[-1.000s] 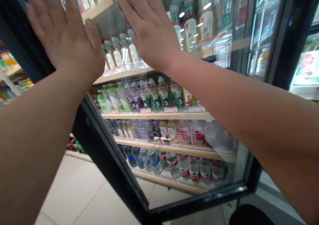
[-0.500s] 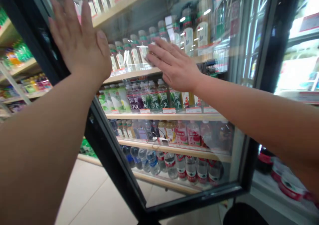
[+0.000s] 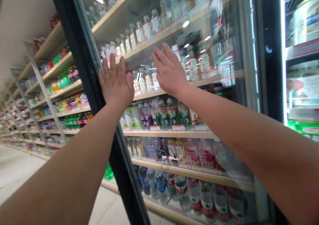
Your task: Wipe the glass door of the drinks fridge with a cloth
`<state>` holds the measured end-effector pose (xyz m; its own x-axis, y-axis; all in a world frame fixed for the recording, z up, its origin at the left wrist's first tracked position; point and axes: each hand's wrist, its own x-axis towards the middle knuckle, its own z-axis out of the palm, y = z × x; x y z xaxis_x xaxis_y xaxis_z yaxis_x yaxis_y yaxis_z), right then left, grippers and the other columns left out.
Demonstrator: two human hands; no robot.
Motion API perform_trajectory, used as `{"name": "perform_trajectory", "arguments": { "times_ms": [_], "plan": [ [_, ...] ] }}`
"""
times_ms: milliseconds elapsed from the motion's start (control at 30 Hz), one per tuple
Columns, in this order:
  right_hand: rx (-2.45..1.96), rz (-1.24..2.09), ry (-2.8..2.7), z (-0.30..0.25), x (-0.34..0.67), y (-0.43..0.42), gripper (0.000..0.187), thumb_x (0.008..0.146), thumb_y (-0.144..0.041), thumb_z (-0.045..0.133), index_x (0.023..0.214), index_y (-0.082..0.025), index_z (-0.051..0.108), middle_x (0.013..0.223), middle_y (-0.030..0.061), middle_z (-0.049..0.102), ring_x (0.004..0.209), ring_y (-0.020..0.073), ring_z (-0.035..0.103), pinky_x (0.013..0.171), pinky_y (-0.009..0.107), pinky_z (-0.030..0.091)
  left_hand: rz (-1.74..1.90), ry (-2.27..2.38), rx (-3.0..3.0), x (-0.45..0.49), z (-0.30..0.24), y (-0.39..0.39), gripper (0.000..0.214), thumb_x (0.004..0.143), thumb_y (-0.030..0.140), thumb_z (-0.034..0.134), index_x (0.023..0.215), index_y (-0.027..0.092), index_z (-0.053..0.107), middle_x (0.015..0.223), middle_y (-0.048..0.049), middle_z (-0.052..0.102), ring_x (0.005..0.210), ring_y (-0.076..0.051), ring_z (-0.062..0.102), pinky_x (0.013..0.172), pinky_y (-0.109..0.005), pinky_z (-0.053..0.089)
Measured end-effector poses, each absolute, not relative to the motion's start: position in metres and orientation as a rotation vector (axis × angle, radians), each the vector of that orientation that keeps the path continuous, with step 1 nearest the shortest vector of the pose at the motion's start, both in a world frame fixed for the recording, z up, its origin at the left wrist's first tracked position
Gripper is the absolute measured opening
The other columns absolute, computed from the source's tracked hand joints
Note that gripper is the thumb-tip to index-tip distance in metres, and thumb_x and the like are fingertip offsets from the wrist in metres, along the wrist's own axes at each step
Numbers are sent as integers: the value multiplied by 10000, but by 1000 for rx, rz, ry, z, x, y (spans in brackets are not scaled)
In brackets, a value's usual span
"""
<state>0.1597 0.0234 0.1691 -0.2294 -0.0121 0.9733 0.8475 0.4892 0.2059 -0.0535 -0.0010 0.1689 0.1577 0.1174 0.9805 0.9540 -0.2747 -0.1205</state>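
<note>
My left hand (image 3: 116,82) lies flat on the glass door (image 3: 139,57), fingers stretched upward, just inside the left edge of its black frame (image 3: 86,65). To the right and slightly higher, my right hand (image 3: 170,70) is held against or very close to the same pane, fingers extended up and left. Whether its palm touches the glass cannot be made out. Neither hand appears to hold anything. Behind the pane, shelves carry rows of bottled drinks, among them green-labelled bottles (image 3: 171,112) and pink-labelled bottles (image 3: 192,152).
Water bottles (image 3: 161,187) stand on the bottom shelf behind the glass. On the left, a long run of store shelving (image 3: 59,92) recedes beside a pale tiled floor (image 3: 18,170). A lit cooler (image 3: 302,85) adjoins the right frame. Reflections cover parts of the pane.
The view has tilted up and turned left, so more aisle shelving shows. Both hands stay on or near the glass; my right hand is now higher on the pane and the two hands are closer together.
</note>
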Motion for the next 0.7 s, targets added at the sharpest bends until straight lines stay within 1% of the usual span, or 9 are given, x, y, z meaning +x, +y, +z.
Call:
{"name": "perform_trajectory", "arguments": {
  "times_ms": [133,233,300,367,433,500,600,667,700],
  "plan": [
    [-703,-897,-1756,160,145,16,600,932,-262,355,1508,-286,521,1679,-44,338,1606,231,148,1352,465,138,-1174,-1074,-1567,-51,168,-1,693,1020,414,322,1663,165,252,1734,-56,120,1612,-300,48,1321,-530,52],
    [-590,-873,-1813,149,147,22,603,909,-317,296,1439,-319,582,1644,-102,392,1595,217,146,1328,408,170,-1160,-1103,-1592,-50,169,1,690,1031,400,314,1673,172,210,1740,-52,80,1614,-299,17,1319,-530,29],
    [-499,-886,-1810,140,150,31,627,904,-330,230,1411,-297,597,1617,-113,434,1587,228,116,1302,400,198,-1163,-1112,-1600,-51,170,4,691,1032,391,333,1672,162,209,1742,-59,69,1613,-310,8,1313,-545,16],
    [-405,-919,-1788,132,154,41,657,923,-297,155,1422,-223,575,1606,-75,453,1579,252,71,1293,425,183,-1174,-1084,-1617,-53,170,8,682,1052,394,339,1667,134,205,1743,-61,65,1611,-317,-6,1304,-555,-6],
    [-316,-958,-1780,123,158,48,669,948,-225,95,1447,-136,532,1610,-7,449,1572,267,33,1299,465,137,-1193,-1044,-1649,-55,171,11,659,1083,389,327,1662,108,184,1743,-47,58,1609,-300,-31,1294,-546,-43],
    [-285,-999,-1807,116,165,50,669,964,-158,56,1468,-85,491,1622,53,428,1569,268,15,1306,493,98,-1205,-1024,-1670,-56,170,12,636,1102,367,328,1659,106,166,1740,-23,50,1607,-271,-48,1288,-530,-68],
    [-374,-1049,-1862,109,175,45,680,979,-140,23,1481,-77,478,1635,84,404,1571,272,92,1313,469,105,-1176,-1040,-1657,-56,170,12,623,1116,366,327,1663,124,153,1740,-17,41,1606,-267,-46,1288,-529,-65],
    [-428,-1067,-1859,105,182,39,698,978,-142,8,1472,-93,498,1628,68,419,1564,265,168,1312,424,136,-1143,-1074,-1624,-55,170,11,620,1126,390,299,1670,139,138,1741,-28,33,1605,-286,-44,1291,-538,-49],
    [-437,-1072,-1853,104,184,36,701,976,-135,6,1470,-104,501,1623,54,429,1562,258,182,1310,410,148,-1129,-1095,-1605,-55,170,11,620,1130,400,285,1672,144,128,1742,-35,28,1605,-295,-43,1293,-541,-41]
  ]
}}
